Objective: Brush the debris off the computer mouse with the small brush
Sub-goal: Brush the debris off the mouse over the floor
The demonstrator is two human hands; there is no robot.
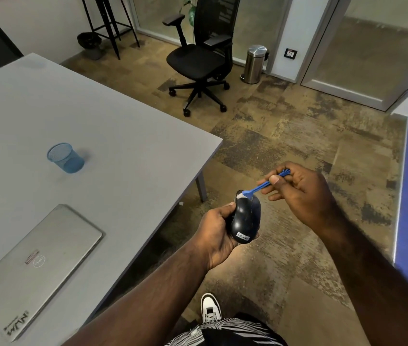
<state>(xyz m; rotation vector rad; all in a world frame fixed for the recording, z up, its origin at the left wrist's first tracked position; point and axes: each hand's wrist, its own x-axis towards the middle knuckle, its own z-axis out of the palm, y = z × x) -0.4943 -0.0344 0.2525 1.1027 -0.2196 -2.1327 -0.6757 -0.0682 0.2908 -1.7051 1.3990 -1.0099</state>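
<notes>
One black mouse (pixel 245 217) sits gripped in the left hand (pixel 216 236) out over the carpet, past the table's (pixel 123 136) edge. At its 1 o'clock the right hand (pixel 297 189) pinches a small blue brush (pixel 262 186), bristles touching the mouse's far end. Around 9 o'clock a closed laptop (pixel 36 268) lies on the table, a blue mesh cup (pixel 65 158) toward 10.

glossy black mouse (pixel 246 217), blue plastic brush (pixel 260 187)

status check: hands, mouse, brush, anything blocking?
Left hand gripping black glossy computer mouse, off the desk. Right hand pinching small blue plastic brush, bristle end on the mouse's front. Nothing in the way.
</notes>
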